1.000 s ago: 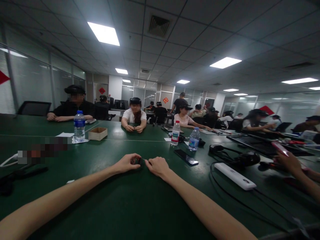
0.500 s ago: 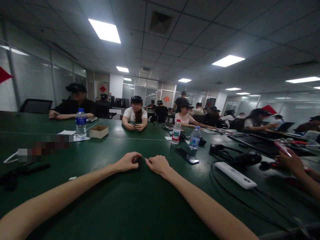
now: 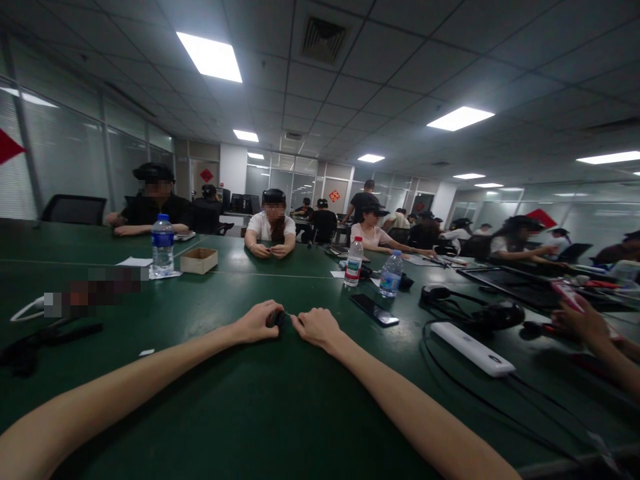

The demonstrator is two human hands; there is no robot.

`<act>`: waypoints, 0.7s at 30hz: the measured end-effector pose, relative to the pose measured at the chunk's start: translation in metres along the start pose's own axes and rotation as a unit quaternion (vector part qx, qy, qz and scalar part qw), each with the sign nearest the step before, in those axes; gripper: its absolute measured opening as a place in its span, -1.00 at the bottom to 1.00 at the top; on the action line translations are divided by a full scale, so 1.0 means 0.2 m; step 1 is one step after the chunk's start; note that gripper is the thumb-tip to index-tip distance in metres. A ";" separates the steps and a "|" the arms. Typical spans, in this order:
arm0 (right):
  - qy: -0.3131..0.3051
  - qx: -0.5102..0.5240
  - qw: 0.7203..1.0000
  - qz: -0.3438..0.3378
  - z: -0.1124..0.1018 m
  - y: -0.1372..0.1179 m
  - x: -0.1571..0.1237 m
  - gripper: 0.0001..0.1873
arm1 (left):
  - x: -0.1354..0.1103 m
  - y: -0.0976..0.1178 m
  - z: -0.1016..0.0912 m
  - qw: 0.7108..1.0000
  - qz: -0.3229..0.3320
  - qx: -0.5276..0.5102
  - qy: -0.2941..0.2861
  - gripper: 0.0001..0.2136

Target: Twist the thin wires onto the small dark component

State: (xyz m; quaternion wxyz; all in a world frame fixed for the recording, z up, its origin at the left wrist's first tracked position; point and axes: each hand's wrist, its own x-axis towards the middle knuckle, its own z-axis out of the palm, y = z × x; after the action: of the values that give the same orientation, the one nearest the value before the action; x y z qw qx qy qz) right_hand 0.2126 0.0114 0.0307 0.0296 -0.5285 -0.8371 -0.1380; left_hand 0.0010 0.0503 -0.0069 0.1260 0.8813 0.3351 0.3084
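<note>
Over the middle of the green table (image 3: pixel 280 413), my left hand (image 3: pixel 261 323) is closed round a small dark object (image 3: pixel 281 319); its kind cannot be made out. Close by on its right is my right hand (image 3: pixel 316 328), palm down with the fingers curled and pinched together. A thin, pale sliver shows at the right fingertips, pointing toward the dark object. Whether the two touch is too small to tell. Most of what the right fingers hold is hidden behind them.
Ahead stand a small open box (image 3: pixel 199 261), a blue-capped bottle (image 3: pixel 163 247), a red-capped bottle (image 3: pixel 353 262) and another bottle (image 3: pixel 391 275). To the right lie a phone (image 3: pixel 375 310), headphones (image 3: pixel 493 315) and a white power strip (image 3: pixel 473 349) with cables. Another person's hand (image 3: pixel 583 320) holds a phone.
The view has shifted very slightly. Both my hands stay in the same place, with the same closed fingers.
</note>
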 end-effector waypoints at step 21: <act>-0.037 -0.042 0.996 -0.063 -0.03 0.02 0.01 -0.25 | -0.01 0.03 -0.04 0.995 0.046 0.017 -0.082 -0.69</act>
State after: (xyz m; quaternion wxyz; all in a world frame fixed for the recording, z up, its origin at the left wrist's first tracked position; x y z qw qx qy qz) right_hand 0.2153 0.0138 0.0379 -0.0322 -0.4803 -0.8626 -0.1553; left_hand -0.0014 0.0438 0.0005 0.1239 0.9200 0.2882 0.2350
